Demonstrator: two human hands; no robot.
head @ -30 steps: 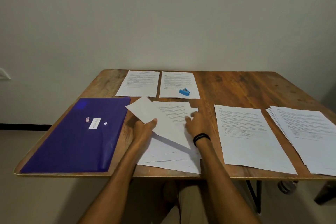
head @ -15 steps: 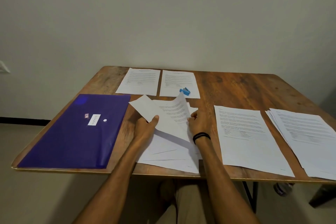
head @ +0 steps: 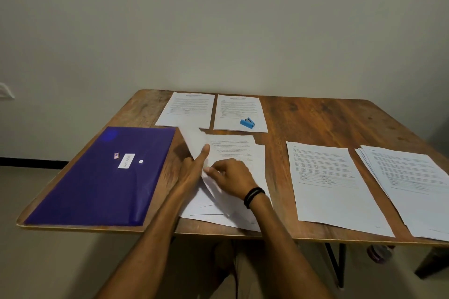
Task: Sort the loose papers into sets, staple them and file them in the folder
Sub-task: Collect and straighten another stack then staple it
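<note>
Loose papers (head: 234, 153) lie near me, right of the purple folder (head: 97, 177). My left hand (head: 193, 173) and right hand (head: 230, 175) pinch one lifted sheet (head: 193, 139). I should peel it slowly, so only one comes.

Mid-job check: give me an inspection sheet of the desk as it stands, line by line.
Surface: wooden table, bare wood between the stacks.
Job's things: purple folder flat at left; blue stapler on one far sheet, a second far sheet beside it; middle pile under the hands; flat stack and fanned pile at right.
Clutter: nothing seen.
Hands: left hand holds a lifted sheet, thumb on it; right hand curled at its edge, grip unclear.
Cables: nothing seen.
Surroundings: plain wall; wall fitting at left; unclear object under the table.
</note>
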